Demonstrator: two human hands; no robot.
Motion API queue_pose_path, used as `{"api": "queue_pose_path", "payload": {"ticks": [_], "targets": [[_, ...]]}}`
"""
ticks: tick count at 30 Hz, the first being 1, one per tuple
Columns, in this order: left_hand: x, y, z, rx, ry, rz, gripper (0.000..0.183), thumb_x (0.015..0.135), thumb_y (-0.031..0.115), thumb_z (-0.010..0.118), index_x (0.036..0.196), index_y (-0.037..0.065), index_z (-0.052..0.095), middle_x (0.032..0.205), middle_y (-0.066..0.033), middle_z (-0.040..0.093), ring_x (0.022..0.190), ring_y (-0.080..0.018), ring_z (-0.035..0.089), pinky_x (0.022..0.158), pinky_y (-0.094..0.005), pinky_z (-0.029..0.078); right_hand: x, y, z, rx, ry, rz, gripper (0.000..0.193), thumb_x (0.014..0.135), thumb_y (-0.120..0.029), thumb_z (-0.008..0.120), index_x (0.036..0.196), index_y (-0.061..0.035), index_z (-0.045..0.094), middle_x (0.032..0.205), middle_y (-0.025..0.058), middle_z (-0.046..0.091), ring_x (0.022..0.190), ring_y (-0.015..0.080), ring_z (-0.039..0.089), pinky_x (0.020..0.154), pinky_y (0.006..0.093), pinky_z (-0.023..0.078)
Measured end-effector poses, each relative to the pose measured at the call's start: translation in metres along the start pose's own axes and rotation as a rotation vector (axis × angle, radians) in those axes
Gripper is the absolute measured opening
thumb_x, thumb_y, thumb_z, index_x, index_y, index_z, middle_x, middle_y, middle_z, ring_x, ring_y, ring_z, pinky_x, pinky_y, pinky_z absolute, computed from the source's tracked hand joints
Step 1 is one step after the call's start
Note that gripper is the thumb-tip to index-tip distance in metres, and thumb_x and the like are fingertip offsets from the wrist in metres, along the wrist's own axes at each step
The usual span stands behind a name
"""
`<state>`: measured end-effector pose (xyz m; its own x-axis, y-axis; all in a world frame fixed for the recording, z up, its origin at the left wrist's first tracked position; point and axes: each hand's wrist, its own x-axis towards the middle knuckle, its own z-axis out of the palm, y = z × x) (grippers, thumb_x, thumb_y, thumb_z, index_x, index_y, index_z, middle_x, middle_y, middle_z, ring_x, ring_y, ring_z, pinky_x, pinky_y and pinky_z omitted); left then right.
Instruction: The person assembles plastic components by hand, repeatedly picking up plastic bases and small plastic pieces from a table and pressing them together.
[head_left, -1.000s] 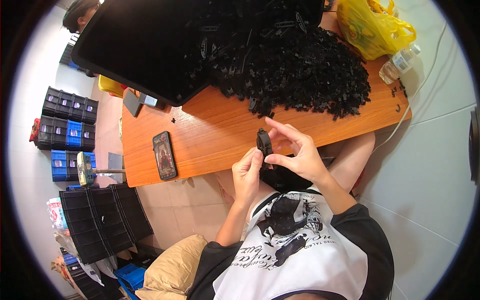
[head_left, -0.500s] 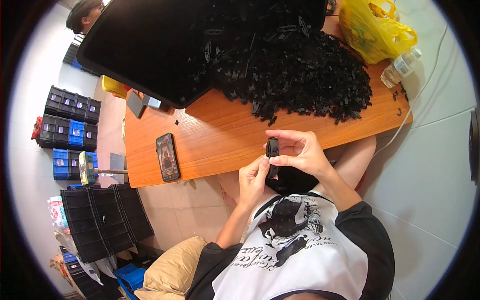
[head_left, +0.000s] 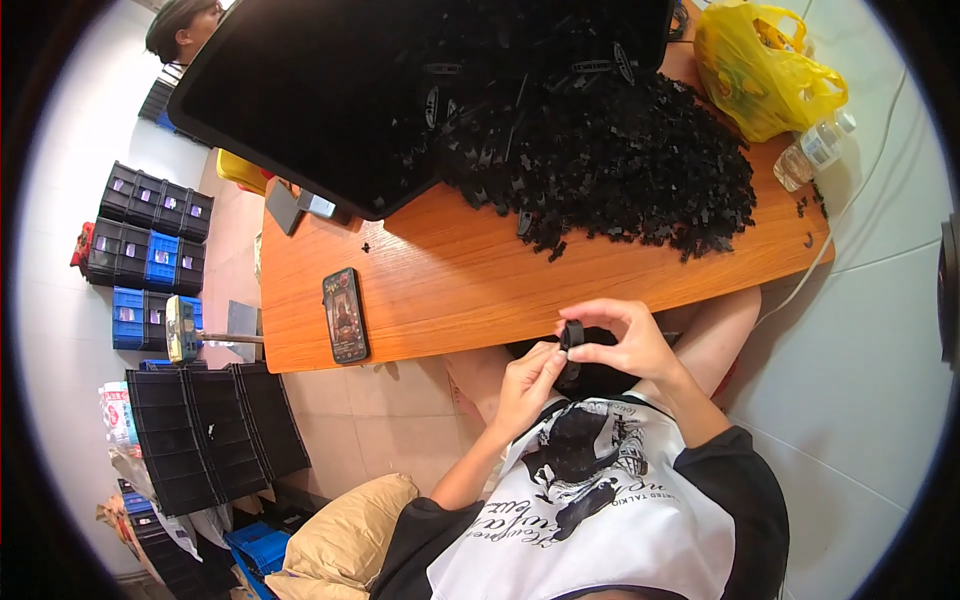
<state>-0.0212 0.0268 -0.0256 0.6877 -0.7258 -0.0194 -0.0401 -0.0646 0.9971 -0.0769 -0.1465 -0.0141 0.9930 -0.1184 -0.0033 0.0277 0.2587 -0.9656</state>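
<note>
Between my hands is a small, dark, elongated plastic part (head_left: 571,338), held over my lap just off the table's near edge. My left hand (head_left: 530,378) pinches its lower end between thumb and fingers. Around the upper end, the thumb and fingers of my right hand (head_left: 622,345) are closed. Its exact kind is too small to make out. Beyond my hands, a large heap of small black plastic pieces (head_left: 640,170) lies on the wooden table (head_left: 450,290), spilling from a big black tray (head_left: 290,100).
A phone (head_left: 345,315) lies at the table's left, near a grey box (head_left: 284,207). A yellow plastic bag (head_left: 765,75) and a clear bottle (head_left: 812,152) stand at the far right. Black and blue crates (head_left: 150,250) are stacked on the left; another person (head_left: 185,30) is at the far left.
Both hands, with the dark plastic part between them, have moved a little lower and to the right, nearer my lap. The whole view has also shifted slightly.
</note>
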Motion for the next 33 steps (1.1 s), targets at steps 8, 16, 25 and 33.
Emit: {"api": "queue_pose_path", "payload": {"ticks": [8,16,25,33], "targets": [[0.115,-0.024,-0.065,0.817,0.386,0.276,0.031,0.091,0.017,0.045,0.116,0.000,0.053,0.115,-0.0205,0.052,0.106,-0.0370,0.047,0.090,-0.0431,0.039,-0.029,0.015,-0.029,-0.816,-0.061,-0.101,0.052,0.069,-0.018,0.074,0.117,-0.0083,0.057,0.116,0.0166,0.057,0.101,0.0313,0.058,0.085,0.0342,0.046],[0.205,-0.063,-0.098,1.058,0.544,0.414,0.037,0.091,0.020,0.047,0.123,0.003,0.043,0.137,-0.0244,0.027,0.122,-0.0469,0.030,0.100,-0.0497,0.030,-0.038,-0.002,-0.035,-0.705,0.079,-0.078,0.050,0.072,-0.013,0.073,0.118,-0.0051,0.055,0.107,0.0136,0.062,0.084,0.0215,0.062,0.078,0.0302,0.048],[0.170,-0.079,-0.095,0.972,0.508,0.420,0.032,0.092,0.011,0.043,0.121,-0.002,0.043,0.129,-0.0259,0.038,0.119,-0.0409,0.037,0.100,-0.0444,0.032,0.002,-0.003,-0.109,-0.998,0.803,-0.443,0.032,0.077,-0.002,0.064,0.109,-0.0009,0.059,0.109,0.0138,0.059,0.095,0.0253,0.058,0.083,0.0325,0.046],[0.128,-0.065,-0.084,0.462,0.774,0.216,0.032,0.093,0.013,0.042,0.118,-0.005,0.049,0.116,-0.0206,0.054,0.114,-0.0309,0.047,0.096,-0.0367,0.038,-0.011,0.035,-0.116,-1.273,1.252,-0.211,0.045,0.074,-0.018,0.070,0.113,-0.0044,0.053,0.110,0.0151,0.047,0.099,0.0313,0.048,0.085,0.0398,0.039]]}}
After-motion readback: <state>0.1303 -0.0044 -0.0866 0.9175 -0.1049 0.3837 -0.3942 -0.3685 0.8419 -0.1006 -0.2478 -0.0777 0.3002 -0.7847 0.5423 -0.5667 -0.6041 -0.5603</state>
